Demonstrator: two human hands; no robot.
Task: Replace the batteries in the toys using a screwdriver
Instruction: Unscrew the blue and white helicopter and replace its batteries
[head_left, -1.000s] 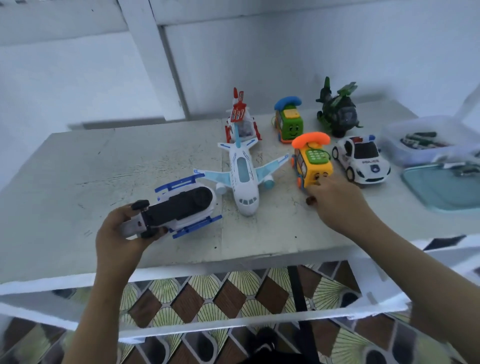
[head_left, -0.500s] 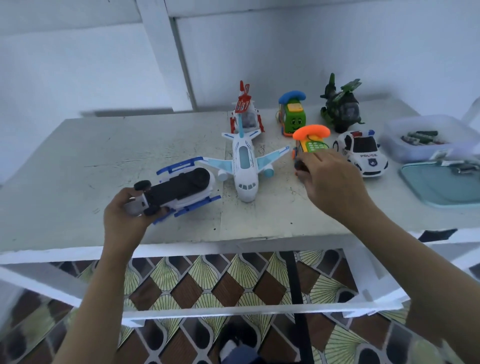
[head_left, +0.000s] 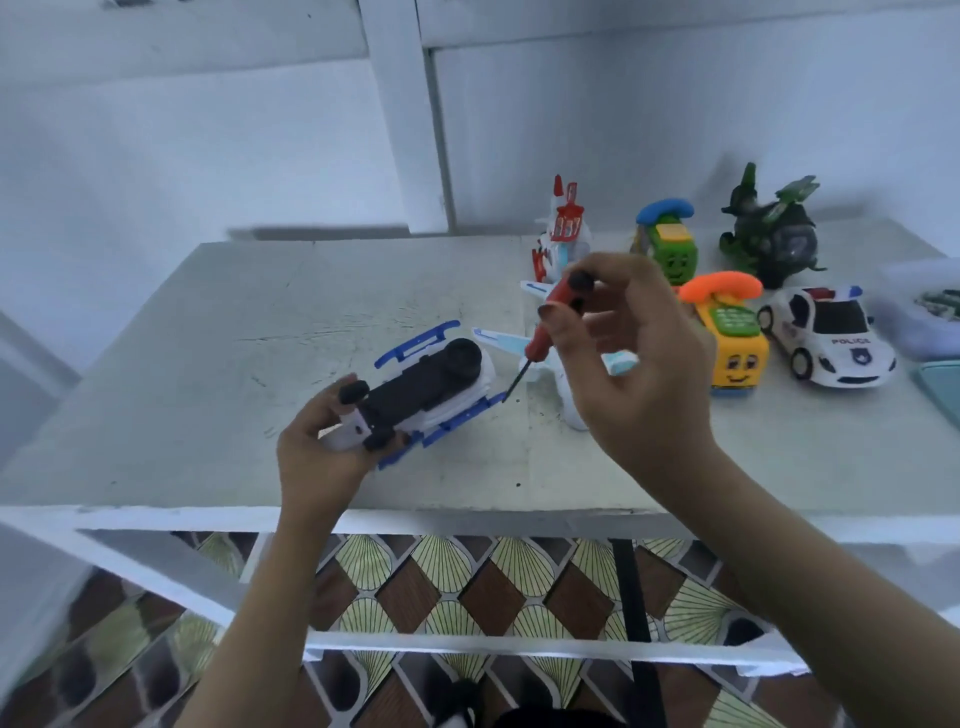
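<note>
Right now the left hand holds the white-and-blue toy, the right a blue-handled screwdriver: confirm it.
One slip: the head view shows the screwdriver has a red handle, not blue. The left hand does hold the white-and-blue toy, the right hand the screwdriver.

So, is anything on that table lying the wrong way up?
Only the blue-and-white toy in the left hand: its dark underside seems to face up, while the other toys stand upright. The right hand holds a screwdriver near it.

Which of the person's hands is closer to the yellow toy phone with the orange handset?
Right. The right hand, holding the screwdriver, is just left of the toy phone; the left hand grips the blue-and-white toy farther left.
</note>
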